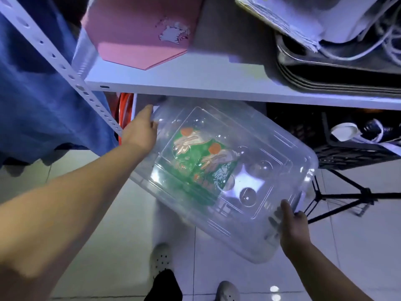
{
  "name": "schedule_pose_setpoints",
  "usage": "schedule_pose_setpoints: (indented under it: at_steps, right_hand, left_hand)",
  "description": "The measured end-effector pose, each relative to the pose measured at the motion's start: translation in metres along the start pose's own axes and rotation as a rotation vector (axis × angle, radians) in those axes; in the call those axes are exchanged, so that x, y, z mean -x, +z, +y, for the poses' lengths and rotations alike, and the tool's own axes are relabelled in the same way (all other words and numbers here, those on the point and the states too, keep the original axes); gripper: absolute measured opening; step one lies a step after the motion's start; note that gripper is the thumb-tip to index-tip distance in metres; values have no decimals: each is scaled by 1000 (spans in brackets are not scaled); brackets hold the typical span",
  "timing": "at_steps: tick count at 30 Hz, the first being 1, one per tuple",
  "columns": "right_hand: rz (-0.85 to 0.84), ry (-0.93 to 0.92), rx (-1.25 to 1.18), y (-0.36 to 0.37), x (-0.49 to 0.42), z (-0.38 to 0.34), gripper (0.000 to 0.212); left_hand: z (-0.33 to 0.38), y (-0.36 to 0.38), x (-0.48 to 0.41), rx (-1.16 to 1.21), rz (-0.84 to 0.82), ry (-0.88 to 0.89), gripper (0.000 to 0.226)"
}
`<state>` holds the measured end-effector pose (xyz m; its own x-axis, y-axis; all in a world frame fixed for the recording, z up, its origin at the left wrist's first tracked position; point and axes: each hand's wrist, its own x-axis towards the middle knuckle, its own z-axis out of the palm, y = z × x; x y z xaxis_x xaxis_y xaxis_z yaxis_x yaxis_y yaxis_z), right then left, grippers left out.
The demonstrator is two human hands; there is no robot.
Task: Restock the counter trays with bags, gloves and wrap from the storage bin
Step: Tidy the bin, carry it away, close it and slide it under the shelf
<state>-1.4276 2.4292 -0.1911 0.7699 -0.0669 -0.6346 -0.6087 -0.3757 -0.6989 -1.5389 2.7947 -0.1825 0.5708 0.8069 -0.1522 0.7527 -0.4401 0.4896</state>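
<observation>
A clear plastic storage bin (277,170) with a clear lid is tilted in the air, half out from under a white shelf (195,83). Through the lid I see a green packet (201,164) printed with pictures of hands. My left hand (141,131) grips the bin's far left corner beside the shelf post. My right hand (293,227) grips its near right corner, thumb on the lid. Other contents of the bin are blurred.
A pink folder (141,31) and a stack of dark trays (336,70) under papers lie on the shelf. A black crate (347,146) sits below at the right, a black tripod (347,198) on the tiled floor. Blue cloth (39,94) hangs at left. My feet are below.
</observation>
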Motion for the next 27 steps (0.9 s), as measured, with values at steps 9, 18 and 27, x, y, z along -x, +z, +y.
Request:
schedule_pose_setpoints:
  at_steps: [9,18,27]
  right_hand:
    - [135,123,-120,33,22,-23,23]
    - [150,258,-300,100,59,-36,24]
    - [-346,158,-312,165,83,-46,33]
  left_hand:
    - [-18,-19,61,30,103,-29,71]
    - [22,16,135,716,-419,-417,36]
    - [6,-5,111,1131,-251,-752,20]
